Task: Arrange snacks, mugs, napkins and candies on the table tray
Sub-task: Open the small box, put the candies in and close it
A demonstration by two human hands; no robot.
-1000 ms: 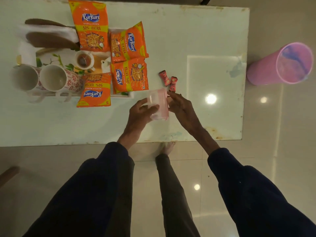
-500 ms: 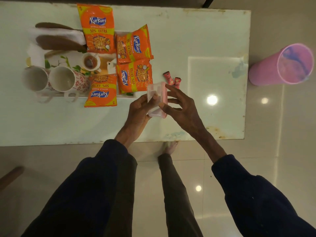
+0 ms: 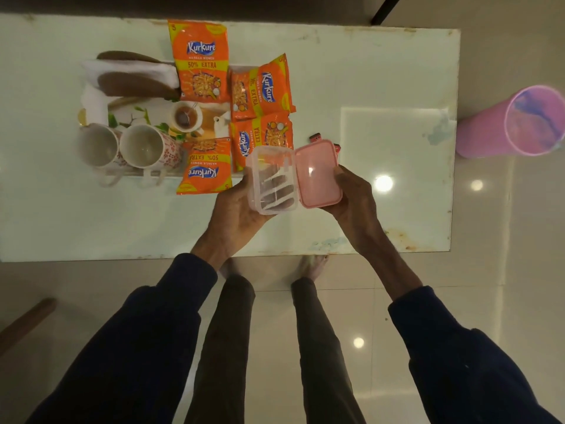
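My left hand holds a clear plastic box from below, its mouth facing me and nothing in it. My right hand grips the pink lid, swung open to the right of the box. Two red candies lie on the table, mostly hidden behind the lid. The printed tray at the left carries two patterned mugs, white napkins with brown pieces on them, and several orange Kurkure snack packets.
The white glass table ends at its right edge near a pink cylindrical bin on the floor. My legs and bare feet show under the near edge. A brown wooden piece sits at lower left.
The box has come up off the table towards me and its pink lid has swung open to the right. My right hand moved from the box front to the lid.
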